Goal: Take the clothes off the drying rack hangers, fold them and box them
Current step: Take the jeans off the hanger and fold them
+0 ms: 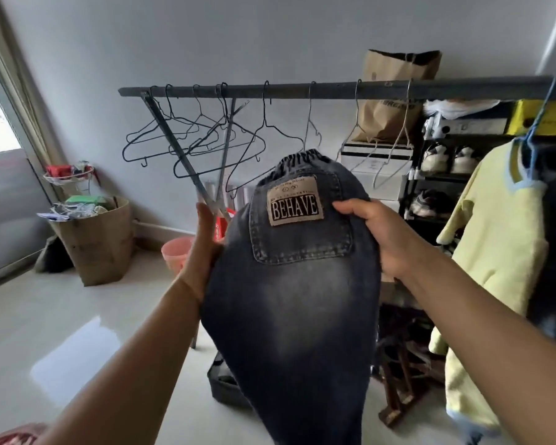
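Observation:
I hold dark washed jeans (289, 300) up in front of me, folded lengthwise, with a "BEHAVE" patch on the back pocket facing me. My left hand (203, 248) presses flat against their left edge with straight fingers. My right hand (376, 236) grips the right edge, fingers curled behind the cloth. Behind them runs the grey drying rack bar (302, 91) with several bare wire hangers (206, 139). A yellow top (495, 239) hangs at the right on a blue hanger (533, 130). A dark box (222, 380) sits on the floor under the jeans, mostly hidden.
A brown paper bin (100, 245) full of rubbish stands at the left by the glass door. A pink bucket (175, 252) sits near the wall. A shoe shelf (437, 175) with boxes and a paper bag (395, 97) stands behind the rack. A wooden stool (402, 380) is under it.

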Tool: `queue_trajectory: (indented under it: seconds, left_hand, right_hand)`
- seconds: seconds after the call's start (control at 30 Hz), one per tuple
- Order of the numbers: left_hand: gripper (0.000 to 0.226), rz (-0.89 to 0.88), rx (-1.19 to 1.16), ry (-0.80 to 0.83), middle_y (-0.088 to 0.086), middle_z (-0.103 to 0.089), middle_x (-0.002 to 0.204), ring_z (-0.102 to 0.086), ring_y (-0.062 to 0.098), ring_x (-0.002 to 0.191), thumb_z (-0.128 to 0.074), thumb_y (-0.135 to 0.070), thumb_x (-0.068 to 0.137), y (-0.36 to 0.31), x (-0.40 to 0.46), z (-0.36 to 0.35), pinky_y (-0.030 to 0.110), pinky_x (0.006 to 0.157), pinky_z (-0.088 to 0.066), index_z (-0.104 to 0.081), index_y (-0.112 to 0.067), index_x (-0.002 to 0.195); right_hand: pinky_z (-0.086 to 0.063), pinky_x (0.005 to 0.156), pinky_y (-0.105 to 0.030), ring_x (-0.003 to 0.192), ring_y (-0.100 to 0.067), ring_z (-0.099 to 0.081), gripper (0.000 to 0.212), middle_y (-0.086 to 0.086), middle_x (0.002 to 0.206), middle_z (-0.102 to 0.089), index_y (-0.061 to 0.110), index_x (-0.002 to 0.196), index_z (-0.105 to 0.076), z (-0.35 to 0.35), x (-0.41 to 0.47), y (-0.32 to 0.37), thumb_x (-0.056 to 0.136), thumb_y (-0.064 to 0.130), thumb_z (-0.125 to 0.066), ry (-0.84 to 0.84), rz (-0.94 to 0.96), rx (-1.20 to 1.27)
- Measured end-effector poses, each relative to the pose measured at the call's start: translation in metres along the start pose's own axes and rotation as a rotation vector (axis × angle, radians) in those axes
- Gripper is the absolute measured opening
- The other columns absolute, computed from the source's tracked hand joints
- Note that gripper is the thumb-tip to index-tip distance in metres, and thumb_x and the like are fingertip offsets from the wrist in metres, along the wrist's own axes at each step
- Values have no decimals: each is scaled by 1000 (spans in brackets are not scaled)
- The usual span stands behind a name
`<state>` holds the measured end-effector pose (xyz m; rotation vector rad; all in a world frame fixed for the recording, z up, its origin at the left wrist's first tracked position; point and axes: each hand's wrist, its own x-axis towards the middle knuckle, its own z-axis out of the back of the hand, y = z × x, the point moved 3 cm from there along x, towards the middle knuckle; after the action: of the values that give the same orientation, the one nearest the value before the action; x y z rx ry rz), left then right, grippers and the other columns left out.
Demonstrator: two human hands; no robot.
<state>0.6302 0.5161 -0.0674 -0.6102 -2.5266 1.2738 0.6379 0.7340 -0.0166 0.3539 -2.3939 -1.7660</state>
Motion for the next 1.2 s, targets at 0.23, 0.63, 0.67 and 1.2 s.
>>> queue_trajectory:
  seconds: [0.23, 0.63, 0.67, 1.2]
  left_hand:
    - [40, -45, 276, -264, 13, -72, 104, -69, 23, 84, -70, -21, 78, -42, -5, 29, 36, 85, -56, -68, -12, 117]
    - [41, 74, 434, -417, 22, -72, 103, -70, 33, 89, -75, -10, 74, -72, 7, 60, 45, 85, -57, -68, -4, 114]
    - [38, 102, 467, -463, 21, -73, 100, -71, 32, 86, -75, -10, 75, -74, 10, 62, 45, 84, -57, -69, -3, 112]
    - [52, 359, 532, -340, 17, -70, 109, -66, 31, 95, -75, -24, 66, -71, 39, 55, 43, 96, -51, -67, -5, 114]
  right_hand:
    - [-57, 67, -30, 71, -21, -71, 16, -9, 87, -75, 8, 96, -72, -24, 33, -20, 89, 19, -61, -76, -123, -41]
    - [-57, 70, -35, 83, -32, -69, 27, -18, 91, -72, -1, 96, -67, -35, 64, -31, 70, 1, -77, -244, 24, -149]
    - [-57, 76, -38, 90, -34, -68, 36, -18, 97, -71, -1, 101, -66, -35, 66, -33, 68, 3, -80, -303, 48, -169]
    - [-14, 120, -48, 149, -17, -11, 142, 5, 163, -1, 34, 150, 20, -85, 71, -30, 55, 67, -80, 179, 136, -1789]
